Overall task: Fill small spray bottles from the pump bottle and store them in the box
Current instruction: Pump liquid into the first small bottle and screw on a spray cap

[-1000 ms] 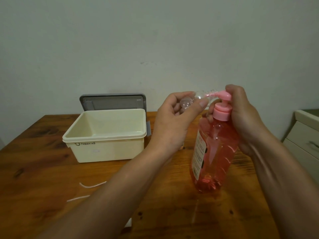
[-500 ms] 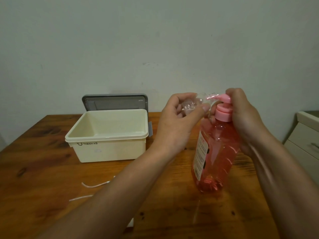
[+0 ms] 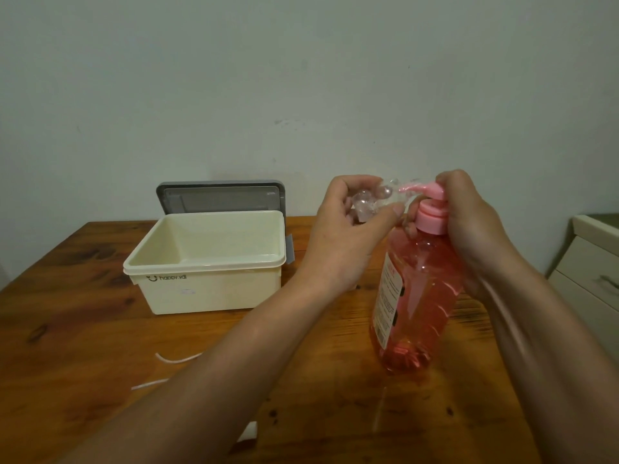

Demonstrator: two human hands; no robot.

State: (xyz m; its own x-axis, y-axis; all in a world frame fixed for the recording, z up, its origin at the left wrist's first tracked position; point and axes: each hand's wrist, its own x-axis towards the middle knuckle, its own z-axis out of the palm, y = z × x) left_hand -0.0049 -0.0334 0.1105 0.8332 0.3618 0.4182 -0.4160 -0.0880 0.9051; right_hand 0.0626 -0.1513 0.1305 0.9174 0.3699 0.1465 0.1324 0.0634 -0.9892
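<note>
Hardly anything is shifting since a second ago: both hands are keeping their places at the pump, and only the view is wobbling a little. The left hand point(image 3: 338, 242) is pinching the small spray bottle point(image 3: 368, 204) between curled fingers and thumb, holding it on its side with its mouth seemingly at the pink nozzle point(image 3: 410, 188). The right hand point(image 3: 469, 229) is curling round the head and neck of the pump bottle point(image 3: 418, 296), which is standing on the table point(image 3: 83, 329) at about four o'clock from the box point(image 3: 201, 293). A grey lid point(image 3: 221, 197) is leaning at the box's twelve o'clock.

The little bottle is looking light, thin-walled and clear, and probably turning slippery if soap is running over it. Gripping its body near the mouth is likely suiting it best, gently enough not to squash it. The big bottle is looking nearly full and heavy, so it is standing steadily, though its smooth sides are calling for a firm hold at the neck while pressing down.
</note>
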